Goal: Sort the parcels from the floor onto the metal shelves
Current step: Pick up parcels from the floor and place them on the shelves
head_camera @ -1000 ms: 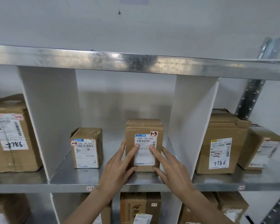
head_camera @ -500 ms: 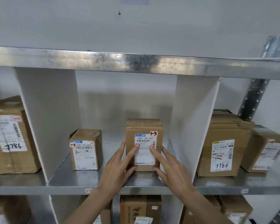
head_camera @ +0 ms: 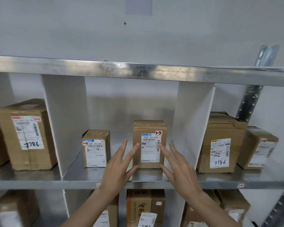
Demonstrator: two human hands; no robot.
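Head view: the parcel (head_camera: 149,144) stands upright, long axis vertical, in the middle bay of the metal shelf (head_camera: 82,175). The left hand (head_camera: 117,167) and right hand (head_camera: 179,167) flank it equally, straight fingertips on its near face, grasping nothing.

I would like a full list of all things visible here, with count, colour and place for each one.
middle bay parcels: two, brown, upright and apart.
left bay parcels: two, brown, one cut by the frame edge.
right bay parcels: two, brown.
lower shelf parcels: several, brown.
dividers: two, white.
metal shelves: grey.
left hand: fingers straight on the 1-3 parcel.
right hand: same.
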